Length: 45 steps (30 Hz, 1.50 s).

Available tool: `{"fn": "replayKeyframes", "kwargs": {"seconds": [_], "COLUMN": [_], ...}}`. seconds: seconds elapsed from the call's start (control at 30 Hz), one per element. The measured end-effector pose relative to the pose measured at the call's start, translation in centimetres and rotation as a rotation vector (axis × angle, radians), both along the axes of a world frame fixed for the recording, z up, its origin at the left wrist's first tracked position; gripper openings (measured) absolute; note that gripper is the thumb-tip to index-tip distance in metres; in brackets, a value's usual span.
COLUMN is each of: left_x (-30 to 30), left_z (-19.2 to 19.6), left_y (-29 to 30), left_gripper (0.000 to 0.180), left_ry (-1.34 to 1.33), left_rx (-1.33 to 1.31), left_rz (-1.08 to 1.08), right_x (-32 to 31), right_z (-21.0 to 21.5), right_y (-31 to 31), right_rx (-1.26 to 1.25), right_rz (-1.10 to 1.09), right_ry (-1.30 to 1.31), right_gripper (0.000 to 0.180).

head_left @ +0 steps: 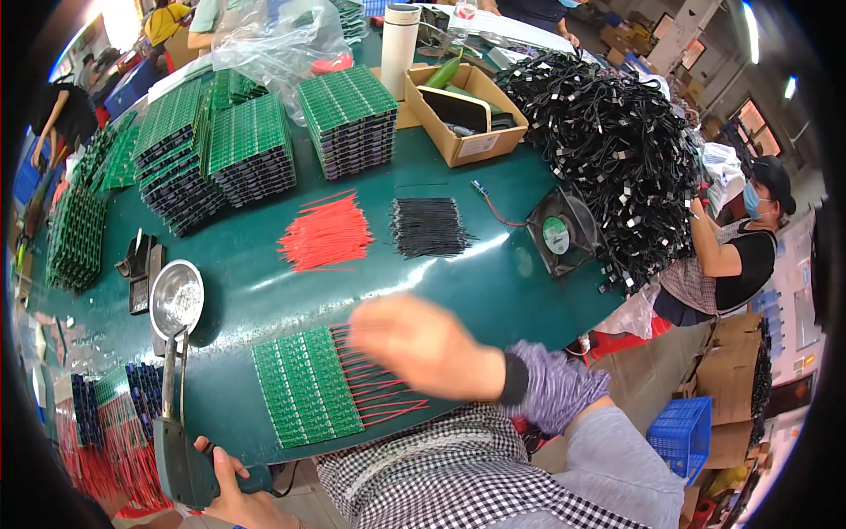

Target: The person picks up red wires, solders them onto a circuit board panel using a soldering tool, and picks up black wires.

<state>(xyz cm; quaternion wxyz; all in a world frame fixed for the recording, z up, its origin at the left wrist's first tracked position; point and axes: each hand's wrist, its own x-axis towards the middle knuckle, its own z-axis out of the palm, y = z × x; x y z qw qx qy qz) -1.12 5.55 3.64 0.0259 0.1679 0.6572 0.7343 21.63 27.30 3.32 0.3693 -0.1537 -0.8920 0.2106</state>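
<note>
My left hand (231, 487), at the table's near edge, is wrapped round the handle of a dark soldering gun (183, 463). The gun's metal tip points away from me and overlaps the rim of a small metal bowl (179, 298); whether they touch I cannot tell. My right hand (423, 348), smeared by motion, hovers over the right side of a green circuit board panel (304, 388). Its fingers are unclear. Red wires (388, 409) stick out in a row from the panel's right edge. Beyond lie piles of loose red wires (326, 234) and black wires (429, 227).
Tall stacks of green boards (348, 115) stand at the back left. A cardboard box (480, 145), a small fan (561, 234) and a heap of black cables (608, 150) line the back right. Finished-looking wired panels (119, 419) sit lower left. A co-worker (723, 247) is at right.
</note>
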Motion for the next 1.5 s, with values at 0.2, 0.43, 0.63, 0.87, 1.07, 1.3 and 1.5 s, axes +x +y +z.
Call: {"fn": "replayKeyframes", "kwargs": {"seconds": [0.2, 0.43, 0.63, 0.87, 1.07, 1.3, 1.5], "left_x": [0.3, 0.8, 1.2, 1.7, 3.4, 3.9, 4.4], "left_z": [0.3, -0.4, -0.4, -0.5, 1.6, 1.2, 1.3], "left_y": [0.5, 0.7, 0.7, -0.8, -0.9, -1.7, -2.0], "left_gripper": [0.028, 0.033, 0.035, 0.041, 0.034, 0.039, 0.039], "left_ry": [-0.013, -0.047, -0.027, -0.093, -0.191, -0.206, -0.212], "left_rx": [-0.076, -0.120, -0.133, -0.114, -0.091, -0.132, -0.115], "left_rz": [0.000, 0.056, 0.093, -0.008, -0.037, -0.017, -0.004], "right_x": [1.1, 0.4, 0.1, 0.4, 2.2, 2.7, 1.9], "right_z": [-3.4, -5.2, -5.9, -2.3, -2.3, -3.9, -4.3], "right_y": [16.7, 21.9, 22.9, 17.7, 13.5, 13.0, 12.9], "right_rx": [0.153, 0.124, 0.164, 0.097, 0.017, 0.012, 0.055], "right_rz": [-0.461, -0.485, -0.454, -0.390, -0.320, -0.408, -0.439], "right_ry": [-0.062, -0.343, -0.458, -0.103, -0.156, -0.240, -0.266], "right_gripper": [0.017, 0.010, 0.021, 0.011, 0.010, 0.009, 0.011]}}
